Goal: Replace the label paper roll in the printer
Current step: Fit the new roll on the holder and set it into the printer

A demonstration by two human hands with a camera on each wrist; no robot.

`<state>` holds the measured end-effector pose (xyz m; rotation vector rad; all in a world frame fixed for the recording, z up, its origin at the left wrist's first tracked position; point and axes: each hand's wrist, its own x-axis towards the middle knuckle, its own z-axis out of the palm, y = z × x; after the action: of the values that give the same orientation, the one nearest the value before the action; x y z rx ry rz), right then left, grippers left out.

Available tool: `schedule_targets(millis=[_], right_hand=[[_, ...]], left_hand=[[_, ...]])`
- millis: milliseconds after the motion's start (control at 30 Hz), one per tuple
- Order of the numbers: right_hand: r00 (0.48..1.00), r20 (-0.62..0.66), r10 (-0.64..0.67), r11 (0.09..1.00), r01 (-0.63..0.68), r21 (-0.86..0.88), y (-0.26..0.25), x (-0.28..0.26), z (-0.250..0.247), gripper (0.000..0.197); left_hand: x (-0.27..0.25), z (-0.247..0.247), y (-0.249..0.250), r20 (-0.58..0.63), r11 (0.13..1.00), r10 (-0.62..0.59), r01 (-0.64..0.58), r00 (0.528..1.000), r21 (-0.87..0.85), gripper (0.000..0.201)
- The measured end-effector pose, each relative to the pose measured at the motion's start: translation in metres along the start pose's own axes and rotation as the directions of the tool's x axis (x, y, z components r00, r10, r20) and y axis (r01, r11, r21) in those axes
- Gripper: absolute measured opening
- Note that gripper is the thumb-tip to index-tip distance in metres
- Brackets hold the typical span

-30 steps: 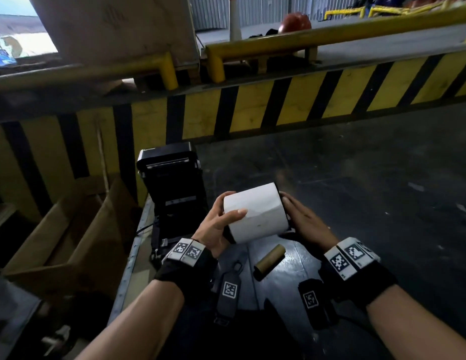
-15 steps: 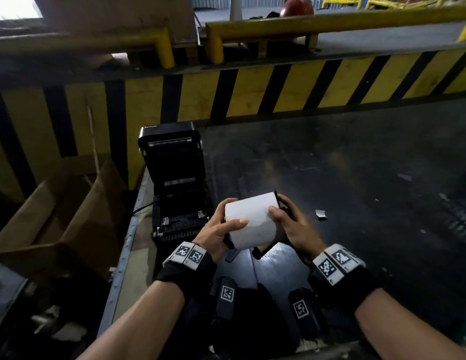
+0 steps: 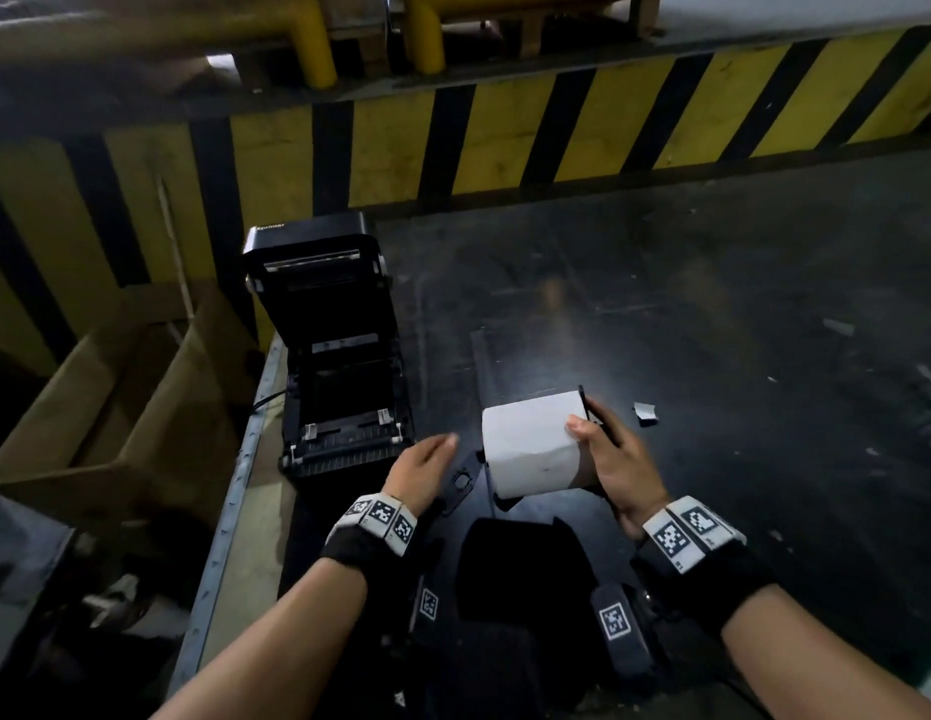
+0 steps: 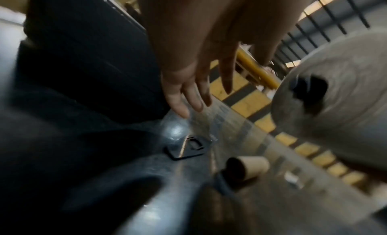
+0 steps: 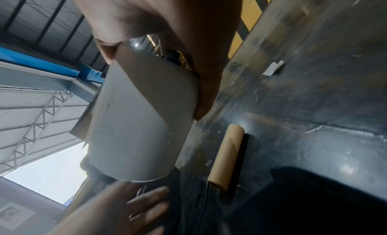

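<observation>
Sitting open near the dark counter (image 3: 661, 304)'s left edge, the printer (image 3: 339, 356) leaves bare room rightward. Only the right hand (image 3: 614, 459) now clasps the label roll (image 3: 531, 449); the left hand (image 3: 422, 467) has let go, fingers slack. The roll hides the cardboard core (image 5: 227, 155) from overhead.

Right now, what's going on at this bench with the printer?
A person is partway through a roll change. The right hand grips a full white label roll above the dark bench; the left hand is off the roll, open, fingers straight, over a loose black plastic piece. The printer stands with its lid up and its bay empty. An empty cardboard core lies on the bench.
</observation>
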<state>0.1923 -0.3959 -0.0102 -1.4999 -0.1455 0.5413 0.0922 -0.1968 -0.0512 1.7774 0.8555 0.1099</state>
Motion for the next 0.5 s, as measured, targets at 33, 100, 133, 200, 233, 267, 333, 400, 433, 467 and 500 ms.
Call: schedule_targets(millis=[33,100,133,200,233,267,333,400,433,467,500], right_hand=[[1.000,-0.005,0.006,1.000,-0.006,-0.001,0.001,0.006,-0.005,0.023],[1.000,-0.015,0.017,1.000,-0.017,-0.010,0.001,0.019,-0.014,0.022],[1.000,-0.015,0.027,0.999,-0.028,-0.020,0.001,0.024,-0.017,0.021],[0.999,-0.004,0.051,0.998,-0.051,-0.033,0.002,0.038,-0.023,0.020],[0.998,0.007,0.059,0.998,-0.059,-0.026,0.002,0.043,-0.026,0.019],[0.998,0.019,0.068,0.997,-0.067,-0.023,0.003,0.048,-0.027,0.019],[0.995,0.051,0.083,0.996,-0.082,-0.022,0.004,0.058,-0.029,0.019],[0.992,0.092,0.091,0.996,-0.090,-0.014,0.003,0.066,-0.029,0.020],[0.990,0.107,0.097,0.995,-0.096,-0.017,0.003,0.069,-0.029,0.020],[0.988,0.118,0.101,0.995,-0.098,-0.025,0.004,0.071,-0.029,0.021],[0.987,0.124,0.105,0.994,-0.102,-0.025,0.004,0.073,-0.029,0.021]], left_hand=[[0.004,0.003,-0.005,-0.009,0.970,0.053,-0.049,0.999,0.238,0.038],[0.011,0.013,-0.012,0.045,0.855,0.090,-0.101,0.995,0.509,0.044],[0.014,0.016,-0.015,0.067,0.822,0.084,-0.107,0.994,0.559,0.045],[0.023,0.022,-0.019,0.068,0.785,0.042,-0.075,0.997,0.615,0.049],[0.026,0.025,-0.021,0.068,0.761,0.008,-0.050,0.998,0.647,0.053],[0.028,0.028,-0.022,0.066,0.735,-0.029,-0.023,0.997,0.678,0.056],[0.032,0.036,-0.024,0.016,0.713,-0.061,0.032,0.998,0.700,0.051],[0.036,0.041,-0.021,-0.054,0.731,-0.088,0.101,0.995,0.674,0.040],[0.037,0.043,-0.019,-0.074,0.740,-0.109,0.131,0.991,0.659,0.033],[0.040,0.045,-0.017,-0.082,0.746,-0.130,0.152,0.988,0.648,0.028],[0.040,0.045,-0.014,-0.086,0.746,-0.154,0.172,0.984,0.644,0.024]])
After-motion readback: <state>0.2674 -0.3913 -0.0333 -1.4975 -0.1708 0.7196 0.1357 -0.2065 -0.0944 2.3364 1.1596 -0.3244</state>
